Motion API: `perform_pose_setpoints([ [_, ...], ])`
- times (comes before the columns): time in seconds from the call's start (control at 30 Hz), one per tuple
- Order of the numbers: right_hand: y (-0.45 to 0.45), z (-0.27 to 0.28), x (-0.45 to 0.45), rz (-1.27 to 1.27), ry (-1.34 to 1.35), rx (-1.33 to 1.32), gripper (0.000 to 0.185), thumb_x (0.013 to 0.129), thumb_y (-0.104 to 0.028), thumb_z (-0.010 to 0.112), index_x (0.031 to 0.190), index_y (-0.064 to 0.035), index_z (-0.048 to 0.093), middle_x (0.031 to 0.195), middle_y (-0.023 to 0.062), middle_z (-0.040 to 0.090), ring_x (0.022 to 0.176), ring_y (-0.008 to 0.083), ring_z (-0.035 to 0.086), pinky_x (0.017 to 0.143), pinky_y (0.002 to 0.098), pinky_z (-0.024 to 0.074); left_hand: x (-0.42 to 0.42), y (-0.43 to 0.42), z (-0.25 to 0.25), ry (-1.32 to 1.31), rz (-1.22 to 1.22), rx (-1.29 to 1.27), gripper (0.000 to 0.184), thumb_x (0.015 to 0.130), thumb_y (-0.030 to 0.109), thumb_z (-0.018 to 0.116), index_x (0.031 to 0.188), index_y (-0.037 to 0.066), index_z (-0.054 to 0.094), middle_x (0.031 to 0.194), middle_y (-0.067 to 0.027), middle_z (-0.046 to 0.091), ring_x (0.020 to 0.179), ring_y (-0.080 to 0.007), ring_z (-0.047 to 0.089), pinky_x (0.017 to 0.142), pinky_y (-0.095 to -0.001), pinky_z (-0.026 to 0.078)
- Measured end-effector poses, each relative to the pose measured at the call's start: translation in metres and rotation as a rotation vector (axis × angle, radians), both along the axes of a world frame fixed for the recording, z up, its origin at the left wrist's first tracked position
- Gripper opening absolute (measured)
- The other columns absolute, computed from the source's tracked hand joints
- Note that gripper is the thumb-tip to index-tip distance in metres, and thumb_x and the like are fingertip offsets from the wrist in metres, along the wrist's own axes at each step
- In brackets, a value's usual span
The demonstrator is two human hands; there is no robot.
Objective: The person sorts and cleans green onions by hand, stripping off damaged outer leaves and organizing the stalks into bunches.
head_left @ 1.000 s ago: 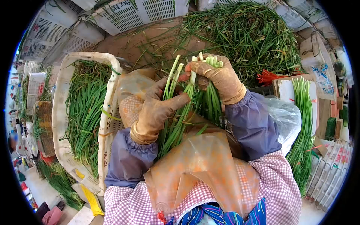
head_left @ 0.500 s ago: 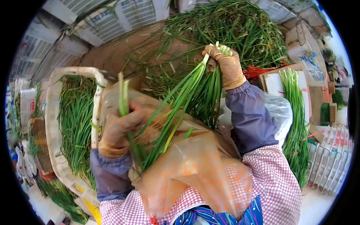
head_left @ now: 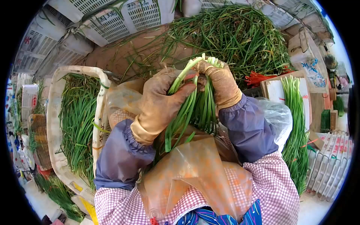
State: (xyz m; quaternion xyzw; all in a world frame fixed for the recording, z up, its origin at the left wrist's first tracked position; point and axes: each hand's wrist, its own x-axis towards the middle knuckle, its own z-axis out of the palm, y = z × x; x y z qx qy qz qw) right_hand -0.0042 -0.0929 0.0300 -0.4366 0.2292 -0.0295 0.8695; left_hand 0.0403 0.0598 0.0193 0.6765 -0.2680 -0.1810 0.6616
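Both hands wear stained tan gloves and meet above the lap. My right hand (head_left: 221, 80) is closed round a bunch of green stalks (head_left: 204, 108), pale cut ends up and leaves hanging down. Beside it, my left hand (head_left: 161, 97) pinches a few pale-ended stalks (head_left: 183, 77) between thumb and fingers, against the bunch. Some fingertips are hidden behind the stalks. Under the hands lies a translucent orange-patterned apron (head_left: 195, 161).
A white crate (head_left: 98, 120) of green leaves stands at the left. Loose leaves (head_left: 240, 41) are heaped ahead. Tied stalks (head_left: 296, 138) lie at the right, near red ties (head_left: 258, 78) and a plastic bag (head_left: 275, 116). White crates (head_left: 108, 26) line the back.
My left hand swung out left with a few stalks, then came back to the bunch at my right hand. My right hand kept hold of its bunch.
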Motion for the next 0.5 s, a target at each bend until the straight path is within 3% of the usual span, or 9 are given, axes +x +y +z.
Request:
perform_pose_setpoints([
  [0.23, 0.002, -0.017, 0.002, -0.043, -0.013, 0.072, 0.009, 0.082, -0.011, 0.065, 0.082, -0.0016, 0.063, 0.061, 0.0026, 0.057, 0.045, 0.0099, 0.049, 0.039, 0.0242, 0.0375, 0.000, 0.003, -0.007, -0.101, 0.016, 0.151, 0.012, 0.078, 0.000, 0.066, 0.090, -0.001, 0.064, 0.080, -0.0020, 0.064, 0.074, -0.0083, 0.057, 0.068, -0.0227, 0.047],
  [0.3, 0.001, -0.020, 0.004, -0.127, 0.003, -0.040, 0.010, 0.083, -0.011, 0.065, 0.081, -0.0013, 0.063, 0.061, 0.0029, 0.057, 0.045, 0.0108, 0.050, 0.038, 0.0244, 0.0386, 0.000, 0.003, 0.002, -0.376, -0.033, 0.277, 0.005, 0.079, 0.004, 0.065, 0.081, 0.000, 0.062, 0.073, -0.0003, 0.060, 0.067, -0.0087, 0.055, 0.060, -0.0221, 0.044],
  [0.33, -0.006, -0.023, 0.006, -0.132, 0.010, -0.114, 0.011, 0.083, -0.011, 0.064, 0.080, -0.0009, 0.062, 0.059, 0.0030, 0.056, 0.045, 0.0114, 0.051, 0.039, 0.0246, 0.0401, 0.000, 0.007, 0.005, -0.377, -0.037, 0.276, 0.005, 0.079, 0.004, 0.065, 0.081, 0.000, 0.062, 0.073, -0.0003, 0.060, 0.067, -0.0087, 0.055, 0.060, -0.0221, 0.044],
  [0.4, -0.025, -0.025, 0.003, -0.164, -0.010, -0.130, 0.012, 0.083, -0.012, 0.064, 0.081, 0.0001, 0.063, 0.058, 0.0034, 0.056, 0.045, 0.0118, 0.051, 0.039, 0.0248, 0.0419, 0.002, 0.023, 0.012, 0.047, -0.186, 0.259, 0.009, 0.079, 0.009, 0.066, 0.079, 0.003, 0.060, 0.068, -0.0020, 0.056, 0.058, -0.0121, 0.052, 0.053, -0.0273, 0.042],
  [0.47, -0.047, -0.034, 0.003, -0.186, -0.028, -0.136, 0.013, 0.083, -0.012, 0.064, 0.080, -0.0001, 0.063, 0.057, 0.0032, 0.055, 0.044, 0.0121, 0.051, 0.039, 0.0250, 0.0417, 0.012, 0.049, 0.039, 0.373, -0.217, 0.210, 0.007, 0.082, 0.011, 0.064, 0.079, 0.007, 0.059, 0.069, 0.0022, 0.053, 0.057, -0.0069, 0.047, 0.049, -0.0221, 0.037],
  [0.5, -0.051, -0.031, 0.001, -0.196, -0.027, -0.144, 0.013, 0.083, -0.012, 0.064, 0.080, -0.0001, 0.063, 0.057, 0.0032, 0.055, 0.044, 0.0121, 0.051, 0.039, 0.0250, 0.0417, 0.018, 0.063, 0.037, 0.327, -0.176, 0.064, 0.006, 0.083, 0.011, 0.063, 0.080, 0.008, 0.059, 0.068, 0.0032, 0.051, 0.055, -0.0046, 0.044, 0.047, -0.0191, 0.033],
])
